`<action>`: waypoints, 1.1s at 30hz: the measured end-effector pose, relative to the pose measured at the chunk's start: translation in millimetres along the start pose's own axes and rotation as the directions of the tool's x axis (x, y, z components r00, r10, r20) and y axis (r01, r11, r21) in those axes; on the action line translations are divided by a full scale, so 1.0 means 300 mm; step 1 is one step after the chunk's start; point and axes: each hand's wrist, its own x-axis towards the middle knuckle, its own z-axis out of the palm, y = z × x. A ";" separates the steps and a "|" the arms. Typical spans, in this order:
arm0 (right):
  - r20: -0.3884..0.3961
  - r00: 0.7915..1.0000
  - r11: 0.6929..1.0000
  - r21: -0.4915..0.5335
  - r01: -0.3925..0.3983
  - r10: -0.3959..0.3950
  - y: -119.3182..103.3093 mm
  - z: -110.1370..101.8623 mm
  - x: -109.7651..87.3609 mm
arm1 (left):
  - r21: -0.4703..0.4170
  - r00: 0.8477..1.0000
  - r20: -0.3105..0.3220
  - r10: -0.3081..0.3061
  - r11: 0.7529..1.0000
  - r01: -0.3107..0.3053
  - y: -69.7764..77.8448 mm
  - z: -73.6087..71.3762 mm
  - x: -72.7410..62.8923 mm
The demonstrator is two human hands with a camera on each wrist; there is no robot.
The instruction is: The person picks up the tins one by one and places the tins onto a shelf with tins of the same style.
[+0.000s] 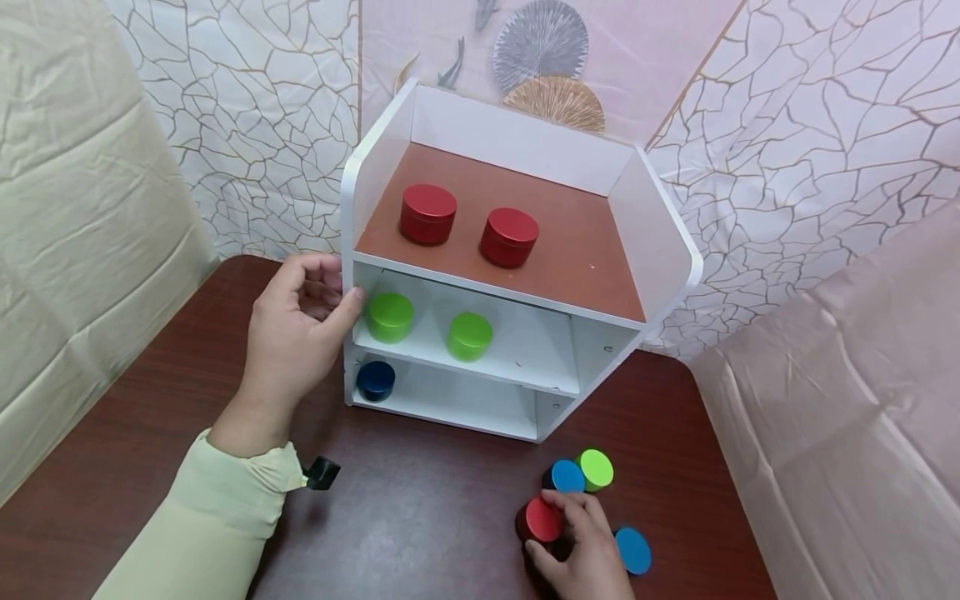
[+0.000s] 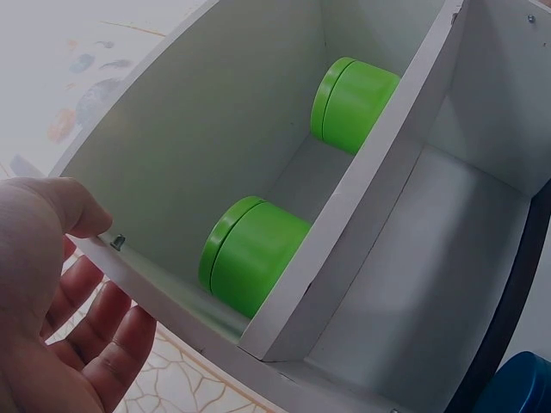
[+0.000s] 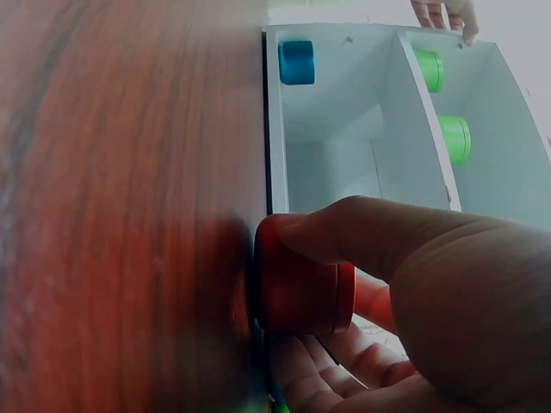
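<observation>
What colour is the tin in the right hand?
The tin is red, clearest in the head view.

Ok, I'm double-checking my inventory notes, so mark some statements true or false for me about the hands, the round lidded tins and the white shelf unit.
1. The right hand grips a round, shiny red lidded tin. True.
2. The left hand holds a round blue tin. False: it holds the left side of the white, box-shaped shelf unit.
3. Two round, bright green lidded tins stand on the middle shelf. True.
4. Three tins stand on the bottom shelf. False: only one round, dark blue tin does.
5. Two other red tins stand on the flat brown top board. True.
</observation>
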 end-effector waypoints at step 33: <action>0.031 0.992 0.974 0.197 0.110 -0.119 -0.109 -0.114 -0.008 | 0.005 1.000 0.007 -0.007 1.000 0.007 -0.004 -0.001 0.002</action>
